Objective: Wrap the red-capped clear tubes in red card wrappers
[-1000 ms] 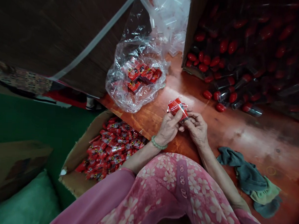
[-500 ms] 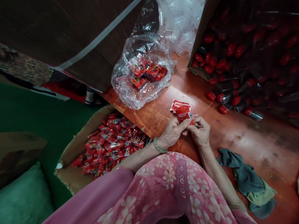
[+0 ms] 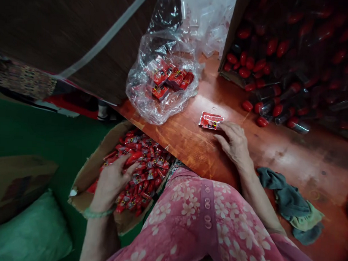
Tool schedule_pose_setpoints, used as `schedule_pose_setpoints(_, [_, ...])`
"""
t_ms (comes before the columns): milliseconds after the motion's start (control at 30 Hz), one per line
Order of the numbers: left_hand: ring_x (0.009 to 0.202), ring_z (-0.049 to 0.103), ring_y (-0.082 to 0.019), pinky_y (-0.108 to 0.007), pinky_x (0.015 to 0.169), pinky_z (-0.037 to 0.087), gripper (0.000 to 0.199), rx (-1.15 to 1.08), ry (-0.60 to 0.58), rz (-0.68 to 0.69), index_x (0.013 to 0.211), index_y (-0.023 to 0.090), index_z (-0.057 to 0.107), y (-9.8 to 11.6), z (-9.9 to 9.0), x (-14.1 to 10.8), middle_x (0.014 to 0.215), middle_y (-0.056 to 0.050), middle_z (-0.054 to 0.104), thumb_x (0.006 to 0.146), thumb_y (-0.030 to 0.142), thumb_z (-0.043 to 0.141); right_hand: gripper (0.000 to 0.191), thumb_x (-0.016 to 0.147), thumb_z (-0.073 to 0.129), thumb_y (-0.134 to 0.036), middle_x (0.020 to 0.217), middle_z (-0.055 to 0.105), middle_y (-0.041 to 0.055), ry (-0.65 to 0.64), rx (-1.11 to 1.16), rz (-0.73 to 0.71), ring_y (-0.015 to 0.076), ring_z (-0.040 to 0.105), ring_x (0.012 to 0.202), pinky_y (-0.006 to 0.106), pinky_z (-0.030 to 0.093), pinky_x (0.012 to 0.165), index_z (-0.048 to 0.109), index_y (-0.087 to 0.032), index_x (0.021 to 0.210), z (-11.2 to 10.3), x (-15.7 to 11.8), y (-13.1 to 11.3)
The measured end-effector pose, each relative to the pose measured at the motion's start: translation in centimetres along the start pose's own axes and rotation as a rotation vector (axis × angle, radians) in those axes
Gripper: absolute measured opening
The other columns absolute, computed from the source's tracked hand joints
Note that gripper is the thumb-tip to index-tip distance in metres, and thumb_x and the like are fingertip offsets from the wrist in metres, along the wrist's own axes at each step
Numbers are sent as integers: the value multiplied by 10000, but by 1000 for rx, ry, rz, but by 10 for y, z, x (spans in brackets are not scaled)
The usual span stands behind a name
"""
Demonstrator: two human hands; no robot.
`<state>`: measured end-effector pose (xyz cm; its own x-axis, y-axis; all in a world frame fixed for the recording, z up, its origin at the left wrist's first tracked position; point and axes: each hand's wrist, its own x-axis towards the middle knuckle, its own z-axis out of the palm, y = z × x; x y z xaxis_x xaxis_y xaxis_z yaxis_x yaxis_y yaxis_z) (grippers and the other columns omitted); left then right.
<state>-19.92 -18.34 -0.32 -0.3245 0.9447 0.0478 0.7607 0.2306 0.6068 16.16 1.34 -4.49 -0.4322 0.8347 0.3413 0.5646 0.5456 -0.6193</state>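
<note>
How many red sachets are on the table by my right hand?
2 visible: upper sachet at your right hand, lower sachet sticking out left beneath it. More may be hidden.

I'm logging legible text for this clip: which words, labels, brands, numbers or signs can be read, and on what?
Nothing reads for certain.
Table: faint mark, perhaps "5".
Flat red packets by the right hand: print too small.
Red packs in the clear bag: too small.
Red pieces in the open carton: too small, blurred.
</note>
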Motion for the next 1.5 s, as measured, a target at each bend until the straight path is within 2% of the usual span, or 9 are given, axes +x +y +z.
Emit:
schedule_pose_setpoints(67, [761, 736, -251, -396, 687, 583, 540, 224, 184, 96, 1300, 418, 673, -14, -6, -4, 905, 34, 793, 779, 457, 807, 306, 982, 618, -321, 1316, 726, 154, -38, -142, -14, 308, 642, 1264, 494, 465, 1049, 703, -177, 1237, 5, 3, 8])
schedule_pose_setpoints(167, [973, 758, -275, -453, 862, 621, 604, 219, 273, 235, 1434, 414, 567, 13, 19, 13, 1202, -8, 765, 860, 424, 753, 267, 1021, 525, -230, 1266, 757, 132, -58, -247, -22, 281, 669, 1211, 496, 425, 1045, 729, -191, 1188, 12, 5, 13])
schedule_pose_setpoints(367, [1310, 641, -267, -461, 1112, 563, 446, 45, 5, 725, 1414, 168, 566, 126, 124, 87, 1420, -148, 650, 975, 243, 602, 259, 1008, 506, -136, 1124, 805, 79, -31, -329, -124, 217, 681, 1029, 424, 360, 1021, 740, -182, 1110, 12, 6, 6])
schedule_pose_setpoints(533, [1309, 636, -289, -488, 1139, 527, 303, 155, -30, 864, 1238, 95, 676, 149, 170, 119, 1372, -177, 675, 989, 167, 518, 226, 995, 514, -128, 988, 804, 64, -58, -366, -128, 206, 624, 883, 403, 358, 952, 729, -180, 954, 12, 14, 3])
schedule_pose_setpoints(700, [1276, 628, -268, -495, 1108, 516, 322, 188, -51, 905, 1183, 166, 721, 144, 167, 130, 1302, -122, 717, 987, 122, 469, 254, 988, 472, -95, 906, 762, 94, -185, -348, -85, 223, 586, 860, 389, 388, 876, 704, -172, 918, 3, 23, -4])
schedule_pose_setpoints(833, [989, 653, -223, -380, 871, 565, 229, 155, 30, 912, 979, 150, 751, 146, 162, 137, 1051, -105, 766, 989, 174, 523, 184, 985, 529, -156, 1100, 745, 118, -249, -301, -30, 257, 597, 1012, 405, 419, 884, 686, -169, 1080, -31, 28, -5])
schedule_pose_setpoints(967, [741, 589, -161, -296, 695, 519, 280, 38, 15, 865, 792, 150, 724, 143, 164, 144, 821, -66, 718, 993, 262, 566, 225, 976, 551, -228, 1137, 706, 163, -49, -518, 195, 339, 570, 1055, 504, 450, 901, 696, -181, 1142, -67, 39, 18])
schedule_pose_setpoints(1167, [807, 663, -154, -291, 761, 549, 290, -112, -166, 785, 995, 197, 790, 138, 162, 151, 876, -55, 742, 994, 383, 568, 576, 884, 662, -571, 1135, 626, 272, 79, -724, 437, 452, 545, 1073, 651, 463, 856, 659, -106, 1224, -74, 57, 59])
schedule_pose_setpoints(1500, [709, 639, -124, -250, 694, 500, 275, -220, -274, 566, 901, 145, 785, 149, 154, 158, 801, -48, 737, 995, 282, 566, 392, 866, 589, -183, 1156, 675, 203, 100, -592, 515, 324, 671, 921, 493, 546, 826, 686, -160, 1246, -85, 47, 68])
